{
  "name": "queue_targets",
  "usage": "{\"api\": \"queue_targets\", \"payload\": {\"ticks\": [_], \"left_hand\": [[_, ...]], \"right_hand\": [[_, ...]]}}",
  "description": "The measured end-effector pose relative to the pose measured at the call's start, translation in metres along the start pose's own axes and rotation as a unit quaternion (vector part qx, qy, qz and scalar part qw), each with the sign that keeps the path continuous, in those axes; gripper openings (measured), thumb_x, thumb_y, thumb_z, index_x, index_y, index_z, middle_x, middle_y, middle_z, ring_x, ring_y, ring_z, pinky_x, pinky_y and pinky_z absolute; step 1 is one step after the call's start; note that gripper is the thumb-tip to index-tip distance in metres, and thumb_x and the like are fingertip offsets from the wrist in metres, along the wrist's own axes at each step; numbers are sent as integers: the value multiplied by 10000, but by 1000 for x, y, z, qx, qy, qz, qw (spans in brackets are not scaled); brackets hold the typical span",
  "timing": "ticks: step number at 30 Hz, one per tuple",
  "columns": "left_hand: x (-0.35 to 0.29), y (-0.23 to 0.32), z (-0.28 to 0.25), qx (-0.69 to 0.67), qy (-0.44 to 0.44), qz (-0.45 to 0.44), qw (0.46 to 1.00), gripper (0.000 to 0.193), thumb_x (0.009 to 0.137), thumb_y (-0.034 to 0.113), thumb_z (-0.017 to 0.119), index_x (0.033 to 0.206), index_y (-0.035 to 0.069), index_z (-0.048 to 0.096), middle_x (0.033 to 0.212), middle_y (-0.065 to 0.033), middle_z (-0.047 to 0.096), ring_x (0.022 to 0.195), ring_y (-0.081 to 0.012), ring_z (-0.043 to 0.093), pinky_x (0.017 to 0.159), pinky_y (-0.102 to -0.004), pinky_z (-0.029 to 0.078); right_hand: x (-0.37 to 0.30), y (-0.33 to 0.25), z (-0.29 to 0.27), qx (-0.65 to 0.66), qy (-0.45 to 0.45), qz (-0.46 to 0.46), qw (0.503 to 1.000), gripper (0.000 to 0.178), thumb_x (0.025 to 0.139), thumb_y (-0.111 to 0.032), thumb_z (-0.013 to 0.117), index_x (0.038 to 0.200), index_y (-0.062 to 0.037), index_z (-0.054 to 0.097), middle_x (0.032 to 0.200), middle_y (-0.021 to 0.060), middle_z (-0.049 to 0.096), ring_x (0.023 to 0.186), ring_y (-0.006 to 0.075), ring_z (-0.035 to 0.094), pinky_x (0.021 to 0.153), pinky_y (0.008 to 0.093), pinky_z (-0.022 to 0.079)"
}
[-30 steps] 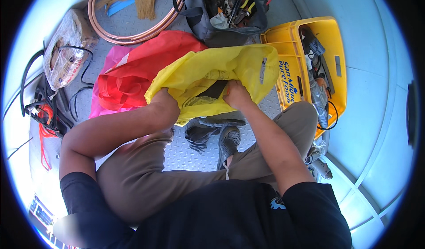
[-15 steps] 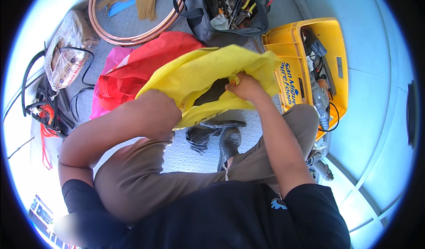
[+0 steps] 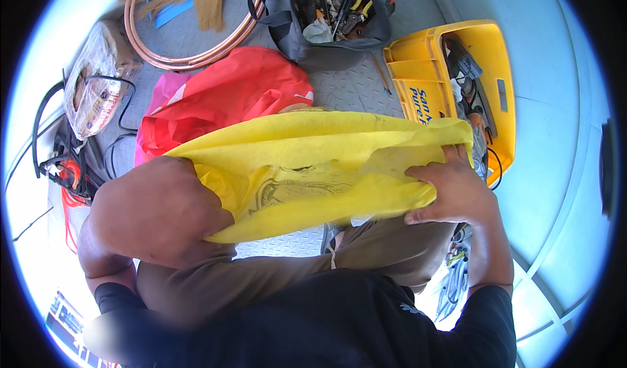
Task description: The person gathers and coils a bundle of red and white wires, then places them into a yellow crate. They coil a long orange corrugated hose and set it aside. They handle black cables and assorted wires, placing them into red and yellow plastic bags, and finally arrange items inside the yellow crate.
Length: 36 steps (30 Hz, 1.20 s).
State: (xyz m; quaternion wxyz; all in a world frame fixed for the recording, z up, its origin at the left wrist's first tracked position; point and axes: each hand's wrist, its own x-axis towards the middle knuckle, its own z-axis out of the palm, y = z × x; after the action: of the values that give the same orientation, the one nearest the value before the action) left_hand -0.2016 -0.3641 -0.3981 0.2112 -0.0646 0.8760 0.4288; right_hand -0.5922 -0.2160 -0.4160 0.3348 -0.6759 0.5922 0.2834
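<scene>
A yellow fabric bag (image 3: 307, 195) with a dark printed design is stretched wide between my hands, above my bent legs. My left hand (image 3: 166, 204) is closed in a fist around its left end. At the right end, my right hand (image 3: 454, 188) grips the rim, fingers over the fabric and thumb beneath it. The mouth of the bag gapes between the two hands, and its inside is only partly visible. Just beyond lies a crumpled red bag (image 3: 228, 93), with pink fabric (image 3: 168, 90) showing at its left.
A dark tool bag (image 3: 281, 44) full of hand tools stands at the far middle. Right of it is a yellow crate (image 3: 418, 64) holding power tools. A copper tubing coil (image 3: 132, 28), a broom (image 3: 212, 8), a plastic-wrapped roll (image 3: 98, 100) and black cables (image 3: 72, 149) occupy the left.
My right hand has moved right and nearer to me, pulling the yellow bag out wider and lower. My left hand has shifted left. The red bag is more exposed.
</scene>
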Motion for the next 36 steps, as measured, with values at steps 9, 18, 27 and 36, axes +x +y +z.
{"api": "queue_targets", "payload": {"ticks": [9, 18, 27, 36], "left_hand": [[61, 9, 5, -344, 211, 333, 853, 20, 842, 50, 688, 842, 40, 671, 823, -117, 633, 714, -322, 624, 635, -396, 486], [108, -15, 46, -635, 237, 93, 729, 351, 890, 31, 720, 1236, 11, 660, 1126, -23, 720, 1073, -123, 652, 930, -315, 534], [147, -102, 76, -500, 330, -68, 798, 475, 1068, 442, 511, 1284, 38, 635, 1064, -57, 706, 927, -149, 682, 821, -308, 558], [118, -157, 66, -538, 363, -185, 738, 295, 1008, 322, 634, 1171, 79, 671, 943, -9, 670, 793, -117, 620, 753, -288, 528]], "right_hand": [[53, -1, 37, 395, 214, -20, 893, 873, 683, -176, 913, 1453, -111, 505, 1121, 164, 670, 1043, 266, 661, 928, 409, 524], [133, -55, 110, 891, -99, -272, 350, 694, 906, -272, 783, 1490, -64, 472, 1307, 99, 671, 1156, 243, 665, 984, 365, 540], [114, -44, -79, 895, 72, -332, 290, 397, 1003, -362, 609, 1177, -13, 680, 1137, 129, 736, 1020, 236, 716, 908, 370, 580], [128, -12, -130, 796, 272, -281, 462, 419, 983, -265, 600, 1295, 15, 611, 1224, 150, 709, 1081, 271, 703, 953, 402, 574]]}}
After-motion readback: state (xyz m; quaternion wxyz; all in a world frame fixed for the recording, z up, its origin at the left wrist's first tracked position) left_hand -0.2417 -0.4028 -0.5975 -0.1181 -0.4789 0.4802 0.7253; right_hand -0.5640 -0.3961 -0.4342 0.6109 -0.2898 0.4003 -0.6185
